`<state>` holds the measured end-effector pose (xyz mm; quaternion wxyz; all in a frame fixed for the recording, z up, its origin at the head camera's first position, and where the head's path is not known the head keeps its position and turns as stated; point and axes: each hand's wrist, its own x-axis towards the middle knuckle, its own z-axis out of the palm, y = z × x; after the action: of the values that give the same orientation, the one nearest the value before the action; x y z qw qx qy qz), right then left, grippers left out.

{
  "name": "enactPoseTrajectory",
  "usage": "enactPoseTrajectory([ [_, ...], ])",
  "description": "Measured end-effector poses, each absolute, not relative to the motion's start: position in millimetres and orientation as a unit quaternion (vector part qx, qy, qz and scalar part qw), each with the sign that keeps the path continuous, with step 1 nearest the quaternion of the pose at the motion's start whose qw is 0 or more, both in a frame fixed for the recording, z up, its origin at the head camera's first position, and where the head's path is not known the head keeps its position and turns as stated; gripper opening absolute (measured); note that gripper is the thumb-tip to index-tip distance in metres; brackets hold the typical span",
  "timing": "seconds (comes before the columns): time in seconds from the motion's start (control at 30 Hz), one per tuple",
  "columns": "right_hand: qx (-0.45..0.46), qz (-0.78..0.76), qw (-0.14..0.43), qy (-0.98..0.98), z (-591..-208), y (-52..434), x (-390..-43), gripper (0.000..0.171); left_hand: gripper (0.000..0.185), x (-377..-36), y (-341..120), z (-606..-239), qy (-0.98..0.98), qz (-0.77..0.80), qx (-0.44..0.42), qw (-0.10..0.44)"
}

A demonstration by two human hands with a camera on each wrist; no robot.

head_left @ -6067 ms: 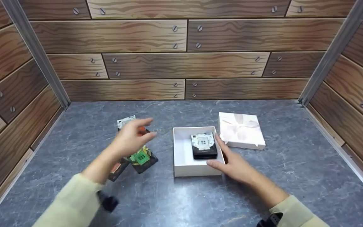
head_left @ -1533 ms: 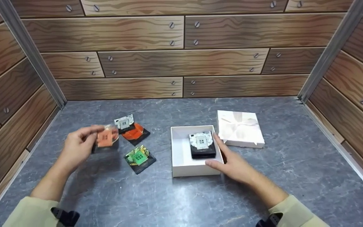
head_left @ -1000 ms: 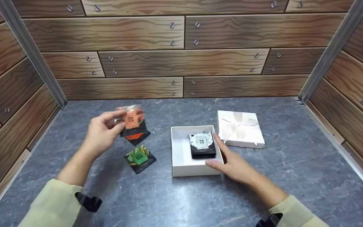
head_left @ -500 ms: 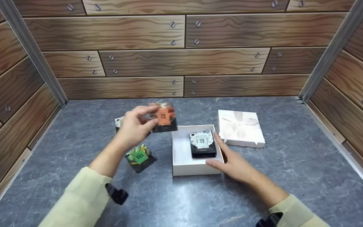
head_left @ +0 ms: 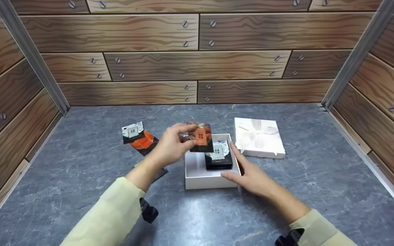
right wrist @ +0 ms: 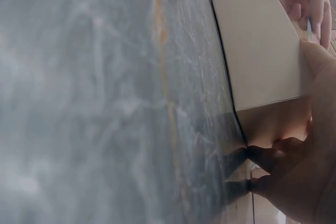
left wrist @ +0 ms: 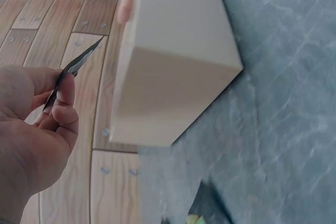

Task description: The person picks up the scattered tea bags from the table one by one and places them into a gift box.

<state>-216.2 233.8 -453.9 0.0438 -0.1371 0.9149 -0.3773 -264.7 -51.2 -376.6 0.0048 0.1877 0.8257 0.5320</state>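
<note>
Between thumb and fingers my left hand (head_left: 173, 145) pinches an orange-and-black sachet (head_left: 202, 136), held over the back left part of a white gift box (head_left: 197, 182). Edge-on, the same sachet (left wrist: 73, 69) shows in the left wrist view, above the box's rim. Inside the box, on its right side, lies a stack of black sachets (head_left: 219, 162) with a pale floral one on top. My right hand (head_left: 251, 176) grips the box's right side, thumb at the front rim; in the right wrist view its fingers (right wrist: 265, 158) are against the box wall (right wrist: 262, 45).
To the left lie a pale floral sachet (head_left: 132, 132) overlapping an orange one (head_left: 145, 140), and a dark sachet (head_left: 161, 173) mostly hidden by the left forearm. The white lid (head_left: 260, 136) with a ribbon bow sits behind right of the box. Wood-patterned walls surround the table.
My left hand has picked up the orange-and-black sachet at the left and carried it right, across to above the box. The right hand keeps its place on the box.
</note>
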Motion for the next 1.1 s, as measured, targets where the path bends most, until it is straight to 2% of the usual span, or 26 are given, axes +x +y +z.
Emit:
enactPoseTrajectory([
  [0.23, -0.137, -0.379, 0.043, 0.914, -454, 234, -217, 0.102, 0.055, -265, -28, -387, 0.826, 0.526, 0.201, 0.032],
  [0.6, -0.143, -0.384, 0.044, 0.911, -453, 235, -218, 0.104, 0.054, -268, -4, -403, 0.847, 0.491, 0.2, 0.04],
  [0.87, -0.144, -0.385, 0.042, 0.911, -454, 235, -216, 0.103, 0.051, -271, 6, -408, 0.858, 0.466, 0.214, 0.019],
  [1.1, -0.153, -0.391, 0.033, 0.907, -454, 234, -217, 0.1, 0.05, -274, 11, -411, 0.859, 0.468, 0.207, 0.034],
])
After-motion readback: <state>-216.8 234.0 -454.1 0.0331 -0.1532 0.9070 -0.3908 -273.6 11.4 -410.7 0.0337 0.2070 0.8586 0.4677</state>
